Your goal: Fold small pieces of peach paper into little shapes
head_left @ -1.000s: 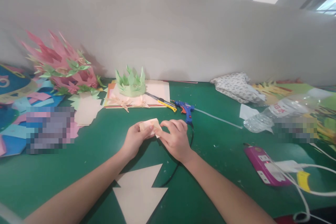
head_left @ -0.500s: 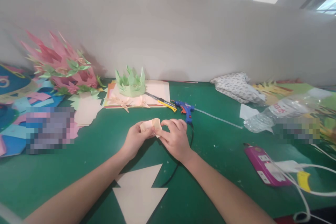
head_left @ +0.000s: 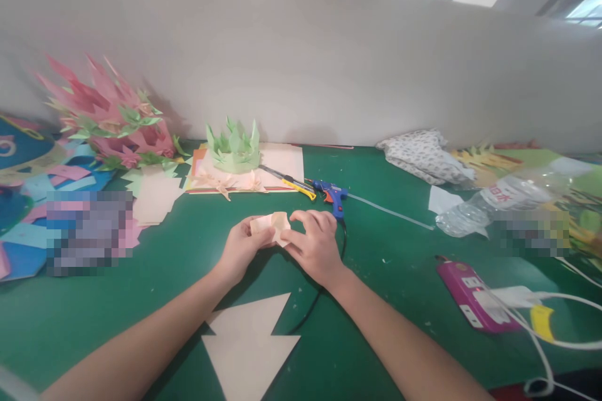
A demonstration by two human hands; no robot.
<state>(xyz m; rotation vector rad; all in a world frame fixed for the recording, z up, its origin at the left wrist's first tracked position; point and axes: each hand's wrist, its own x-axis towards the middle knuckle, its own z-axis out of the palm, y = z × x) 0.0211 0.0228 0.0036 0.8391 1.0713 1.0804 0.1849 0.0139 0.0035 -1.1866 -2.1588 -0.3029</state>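
A small piece of cream paper [head_left: 263, 223], curled or folded at its right end, is held up over the green table between both hands. My left hand [head_left: 242, 247] pinches its left part, thumb in front. My right hand [head_left: 316, 243] grips the right end between thumb and fingers, with the index finger bent above it. Just below lies a flat cream paper cutout [head_left: 254, 341] with pointed, stepped edges. Beyond the right hand rests a blue glue gun [head_left: 333, 196] with a clear glue stick [head_left: 390, 211] sticking out behind it.
At the back, a light green paper crown [head_left: 235, 150] and a yellow cutter [head_left: 298, 187] lie on stacked paper [head_left: 282, 160]. Pink paper crowns [head_left: 126, 131] stand left. To the right are a plastic bottle [head_left: 498, 200], a purple power strip [head_left: 470, 294] with white cables, and patterned cloth [head_left: 426, 156].
My right thumb and index finger have shifted slightly on the paper, and its right end looks a little more curled. The left hand has barely moved.
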